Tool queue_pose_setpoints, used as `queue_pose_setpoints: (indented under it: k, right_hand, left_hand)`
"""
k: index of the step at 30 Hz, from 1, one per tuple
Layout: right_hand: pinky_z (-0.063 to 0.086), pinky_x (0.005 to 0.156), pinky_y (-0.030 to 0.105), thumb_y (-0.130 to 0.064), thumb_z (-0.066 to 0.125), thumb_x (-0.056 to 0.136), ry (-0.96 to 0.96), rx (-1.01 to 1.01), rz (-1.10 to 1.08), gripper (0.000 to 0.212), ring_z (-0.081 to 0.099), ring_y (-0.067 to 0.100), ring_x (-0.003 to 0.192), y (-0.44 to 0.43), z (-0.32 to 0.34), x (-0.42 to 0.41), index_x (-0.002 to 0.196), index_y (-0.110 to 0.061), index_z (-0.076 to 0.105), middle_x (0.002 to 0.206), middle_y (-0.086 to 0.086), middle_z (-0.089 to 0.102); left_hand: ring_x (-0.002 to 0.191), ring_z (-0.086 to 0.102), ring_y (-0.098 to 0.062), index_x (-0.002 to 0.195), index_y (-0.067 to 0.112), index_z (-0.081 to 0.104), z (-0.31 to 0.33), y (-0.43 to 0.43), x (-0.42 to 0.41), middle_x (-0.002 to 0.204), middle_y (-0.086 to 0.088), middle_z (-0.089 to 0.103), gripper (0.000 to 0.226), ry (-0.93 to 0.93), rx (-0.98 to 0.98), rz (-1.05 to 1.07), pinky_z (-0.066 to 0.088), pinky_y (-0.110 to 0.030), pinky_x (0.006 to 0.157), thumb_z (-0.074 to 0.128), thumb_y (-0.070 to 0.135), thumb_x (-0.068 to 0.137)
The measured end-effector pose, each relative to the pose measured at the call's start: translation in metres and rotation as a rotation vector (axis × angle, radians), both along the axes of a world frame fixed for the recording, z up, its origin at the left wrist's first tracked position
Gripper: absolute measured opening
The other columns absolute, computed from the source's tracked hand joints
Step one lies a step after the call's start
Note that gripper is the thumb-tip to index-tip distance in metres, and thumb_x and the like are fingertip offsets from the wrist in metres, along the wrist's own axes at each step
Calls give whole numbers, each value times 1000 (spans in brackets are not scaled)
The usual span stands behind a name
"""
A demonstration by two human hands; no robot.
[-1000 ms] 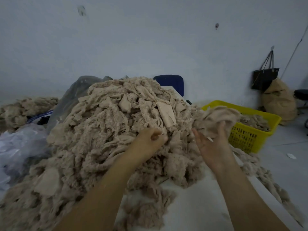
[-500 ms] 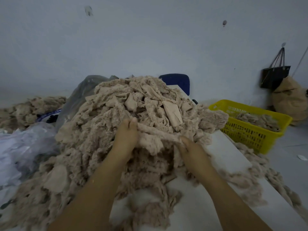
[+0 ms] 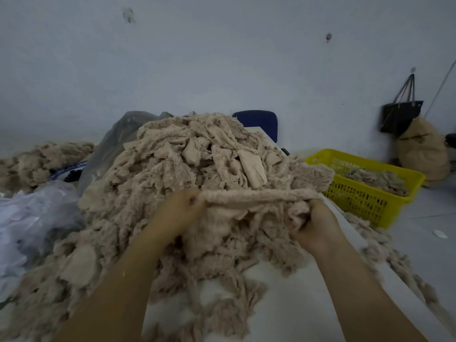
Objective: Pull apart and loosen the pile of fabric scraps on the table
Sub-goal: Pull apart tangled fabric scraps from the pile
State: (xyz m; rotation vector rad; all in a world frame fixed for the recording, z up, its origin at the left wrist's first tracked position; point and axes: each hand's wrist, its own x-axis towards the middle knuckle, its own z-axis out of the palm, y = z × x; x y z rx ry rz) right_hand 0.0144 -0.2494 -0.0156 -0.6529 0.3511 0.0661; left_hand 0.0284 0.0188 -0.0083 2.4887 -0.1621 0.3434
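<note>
Wider apart now, left hand [image 3: 182, 211] and right hand [image 3: 314, 229] grip one long scrap [image 3: 256, 195] (pulled tight); a hard tug could spill the pile [image 3: 167, 169].

**A plain work room**

A huge pile of fabric scraps [image 3: 187, 174] sits on the white table [image 3: 308, 307]. More scraps lie in a yellow basket [image 3: 365, 201] on the floor [image 3: 429, 248]. Plastic bags [image 3: 29, 218] lie beside the pile, and a stuffed sack [image 3: 422, 154] leans by the bare wall [image 3: 222, 58].
</note>
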Motion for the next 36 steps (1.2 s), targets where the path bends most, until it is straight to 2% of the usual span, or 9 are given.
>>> queue_pose_setpoints:
  k: [4,8,12,16,19,24,27,31,36]
  right_hand:
    - [37,38,12,-20,31,106,-50,318,-48,31,42,4,39,-19,2,-3,101,-5,58,59,2,54]
    - [40,38,13,-26,32,107,-33,217,34,32,44,7,46,-5,3,-4,104,-6,57,69,6,57]
    - [37,34,13,-30,40,104,-70,68,292,32,42,5,38,23,16,-6,95,-8,61,66,4,56]
    - [46,38,18,-20,47,99,-144,28,326,28,58,11,47,25,37,-8,92,-2,67,78,11,66]
    - [60,76,33,-10,53,93,-195,102,165,31,69,30,98,19,31,-4,117,8,58,109,32,65]
    - [52,87,35,-46,53,95,-140,-522,33,37,66,18,105,33,-1,-9,121,-21,60,116,3,69]
    - [39,75,28,-60,43,95,-279,-1051,-245,32,52,3,96,52,-7,-19,93,-30,55,99,-11,54]
    - [42,71,25,-69,37,91,-445,-1177,-104,54,55,3,81,74,-10,-25,95,-21,61,92,-6,61]
    - [27,49,26,-55,48,96,-401,-1087,9,54,35,11,49,69,-12,-21,51,-26,37,53,-4,35]
  left_hand:
    - [72,57,-18,79,27,64,16,19,2,88,6,62,33,-94,-623,411,44,-30,59,44,43,100]
    - [74,58,-8,84,26,66,16,-2,-6,87,9,65,29,-101,-241,205,43,-28,62,48,45,98]
    - [129,33,-2,137,36,49,13,-51,-15,140,15,43,54,-68,9,-287,29,-27,106,61,55,88]
    - [72,56,4,96,31,61,12,-73,-17,80,24,61,3,55,-269,-380,45,-14,65,59,33,96]
    - [69,64,-9,88,11,68,16,-71,-17,76,5,70,36,119,-568,-274,49,-23,64,53,43,98]
    - [72,70,5,65,46,75,20,-70,-22,75,22,73,41,291,-956,-316,52,-11,58,53,40,99]
    - [92,72,-6,90,31,78,15,-77,-21,94,8,77,25,294,-1008,-300,57,-27,83,55,35,98]
    - [98,72,-20,100,18,74,13,-79,-23,102,-7,76,24,261,-1026,-304,57,-33,84,57,34,98]
    - [81,74,-18,103,15,70,19,-70,-18,93,-7,76,24,174,-1247,-82,58,-27,62,53,32,100]
